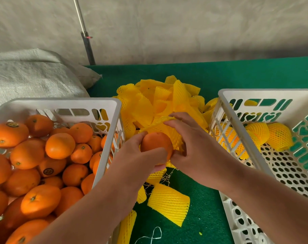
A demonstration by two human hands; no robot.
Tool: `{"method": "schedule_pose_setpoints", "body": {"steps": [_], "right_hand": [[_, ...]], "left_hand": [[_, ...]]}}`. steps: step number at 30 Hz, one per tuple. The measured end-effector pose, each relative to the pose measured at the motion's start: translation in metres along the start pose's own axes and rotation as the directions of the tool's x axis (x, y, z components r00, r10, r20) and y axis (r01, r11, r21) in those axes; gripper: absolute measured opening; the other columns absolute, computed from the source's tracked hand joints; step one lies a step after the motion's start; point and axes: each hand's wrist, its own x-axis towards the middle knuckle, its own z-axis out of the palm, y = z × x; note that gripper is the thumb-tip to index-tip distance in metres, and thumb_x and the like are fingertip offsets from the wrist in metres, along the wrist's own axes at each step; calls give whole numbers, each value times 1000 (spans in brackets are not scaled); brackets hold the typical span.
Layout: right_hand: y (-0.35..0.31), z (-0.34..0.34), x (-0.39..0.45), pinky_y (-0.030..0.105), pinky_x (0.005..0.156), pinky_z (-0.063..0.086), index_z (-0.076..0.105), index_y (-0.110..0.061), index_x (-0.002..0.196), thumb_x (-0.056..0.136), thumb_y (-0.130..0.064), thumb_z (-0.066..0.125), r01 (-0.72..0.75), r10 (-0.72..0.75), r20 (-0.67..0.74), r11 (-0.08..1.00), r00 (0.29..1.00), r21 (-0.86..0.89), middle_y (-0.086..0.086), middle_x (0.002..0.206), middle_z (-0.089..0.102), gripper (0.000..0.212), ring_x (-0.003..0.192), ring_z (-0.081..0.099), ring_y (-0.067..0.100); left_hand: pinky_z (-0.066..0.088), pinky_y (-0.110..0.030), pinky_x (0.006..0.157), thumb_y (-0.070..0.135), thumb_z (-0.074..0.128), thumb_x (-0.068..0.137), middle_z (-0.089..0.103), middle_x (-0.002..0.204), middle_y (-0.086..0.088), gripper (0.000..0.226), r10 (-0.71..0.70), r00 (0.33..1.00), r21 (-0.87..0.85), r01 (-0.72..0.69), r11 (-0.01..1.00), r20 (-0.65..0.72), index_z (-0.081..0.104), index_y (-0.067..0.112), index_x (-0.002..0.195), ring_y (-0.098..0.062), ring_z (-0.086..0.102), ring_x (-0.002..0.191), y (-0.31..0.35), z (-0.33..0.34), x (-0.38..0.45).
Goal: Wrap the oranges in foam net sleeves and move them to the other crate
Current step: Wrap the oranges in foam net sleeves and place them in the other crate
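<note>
My left hand (pixel 140 155) grips a bare orange (pixel 155 143) between the two crates. My right hand (pixel 190 145) pinches a yellow foam net sleeve (pixel 172 132) that lies against the orange's far right side. The white crate on the left (pixel 103 103) is full of several loose oranges (pixel 59 145). In the white crate on the right (pixel 241 92) lie wrapped oranges (pixel 278 136) in yellow sleeves at its far end. A heap of spare yellow sleeves (pixel 160 99) is piled on the green mat behind my hands.
Loose sleeves (pixel 169 203) lie on the green mat (pixel 206 217) near me, with a white string (pixel 153 235). A grey woven sack (pixel 31 74) sits behind the left crate. A metal pole (pixel 84 34) leans on the grey wall.
</note>
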Motion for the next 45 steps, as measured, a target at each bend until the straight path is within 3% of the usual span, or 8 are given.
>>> {"method": "schedule_pose_setpoints", "body": {"steps": [5, 8, 15, 23, 33, 37, 42, 45], "right_hand": [[-8, -2, -2, 5, 75, 44, 42, -37, 151, 93, -26, 71, 30, -30, -15, 999, 999, 23, -26, 155, 26, 66, 96, 48, -10], [-15, -5, -4, 3, 75, 43, 45, -36, 147, 91, -23, 70, 57, -55, -42, 996, 998, 64, -26, 153, 30, 63, 88, 46, -22], [-28, -13, -9, 7, 69, 45, 51, -32, 144, 88, -17, 68, 127, -121, -80, 990, 989, 67, -23, 152, 34, 61, 90, 54, -10], [-38, -10, -14, 2, 67, 43, 45, -31, 149, 88, -15, 67, 184, -178, -102, 982, 979, 50, -17, 153, 31, 67, 91, 50, -16], [-42, -17, -18, 30, 60, 54, 56, -33, 145, 92, -22, 64, 309, -282, -179, 939, 943, 151, -14, 140, 49, 54, 72, 64, 12], [-40, -23, -15, 33, 66, 53, 48, -29, 145, 95, -56, 62, 183, -70, -425, 956, 903, 231, -10, 126, 53, 59, 95, 65, 17], [-44, -12, -12, 36, 101, 53, 5, -62, 155, 64, -101, 50, -147, 195, -167, 953, 966, 264, -25, 149, 43, 109, 135, 47, 0], [-41, -7, -10, 18, 81, 57, 9, -66, 153, 61, -97, 61, -166, 226, -164, 934, 960, 318, -27, 128, 57, 110, 116, 58, -6]], "left_hand": [[63, -28, 69, 56, 91, 59, 70, 106, 13, 78, 143, 982, 187, -119, 975, -123, 61, 41, 130, -11, 76, 79, 2, -1, -8], [59, -26, 66, 78, 71, 59, 73, 100, 14, 75, 237, 950, 330, -161, 930, -203, 60, 46, 126, -14, 76, 77, 4, -1, -11], [39, -7, 44, 75, 70, 70, 68, 72, 15, 40, 372, 891, 481, -214, 850, -261, 62, 49, 99, 0, 62, 58, 7, 3, -13], [43, -15, 47, 73, 70, 74, 65, 71, 13, 28, 516, 809, 554, -301, 776, -283, 57, 52, 88, -5, 62, 65, 7, 4, -15], [56, -35, 61, 36, 74, 79, 67, 94, 14, 19, 571, 765, 470, -404, 785, -296, 64, 39, 94, -6, 65, 84, 9, 2, -17], [55, -25, 64, 38, 80, 75, 59, 100, 23, 34, 638, 716, 531, -437, 726, -282, 55, 46, 96, 1, 61, 91, 11, 5, -19], [52, -18, 59, 42, 68, 76, 53, 113, 24, 40, 710, 682, 656, -457, 601, -175, 51, 42, 112, 0, 56, 92, 9, 10, -22], [52, -16, 60, 43, 68, 78, 48, 120, 23, 47, 729, 671, 712, -447, 542, -134, 47, 39, 120, 1, 49, 94, 5, 12, -21]]}}
